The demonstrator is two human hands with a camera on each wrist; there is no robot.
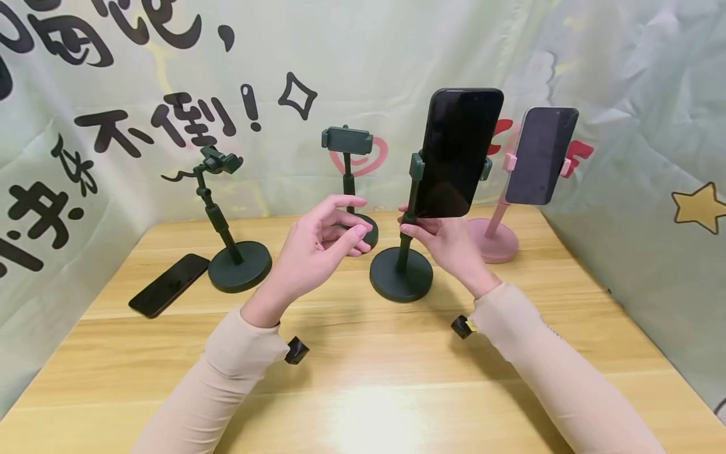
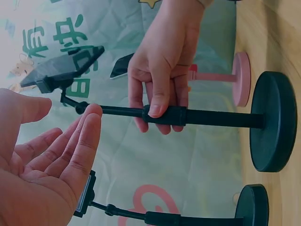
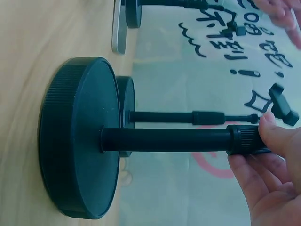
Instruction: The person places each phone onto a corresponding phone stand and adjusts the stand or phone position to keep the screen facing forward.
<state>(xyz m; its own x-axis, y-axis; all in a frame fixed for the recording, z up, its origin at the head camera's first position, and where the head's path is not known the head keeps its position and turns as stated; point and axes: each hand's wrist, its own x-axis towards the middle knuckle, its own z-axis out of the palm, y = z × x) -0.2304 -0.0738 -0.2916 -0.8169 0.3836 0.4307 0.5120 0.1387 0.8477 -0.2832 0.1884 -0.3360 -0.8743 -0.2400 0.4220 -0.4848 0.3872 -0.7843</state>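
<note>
My right hand (image 1: 450,249) grips the post of a dark green phone stand (image 1: 401,277) with thumb and fingers. In the right wrist view, the thumb and fingers (image 3: 249,179) close round the ribbed collar above the stand's round base (image 3: 96,141). A black phone (image 1: 462,151) sits upright in this stand's clamp, tilted slightly. My left hand (image 1: 320,246) hovers to the left of the post, fingers loosely bent and holding nothing. The left wrist view shows its palm beside the upper post, below the clamped phone (image 2: 61,70); whether it touches the post, I cannot tell.
A pink stand (image 1: 493,239) holding another phone (image 1: 541,154) is at the back right. Behind my left hand stands a second green stand (image 1: 347,142) with a bare clamp. Further left are a third green stand (image 1: 239,265) and a phone lying flat (image 1: 169,285) on the wooden table (image 1: 363,366).
</note>
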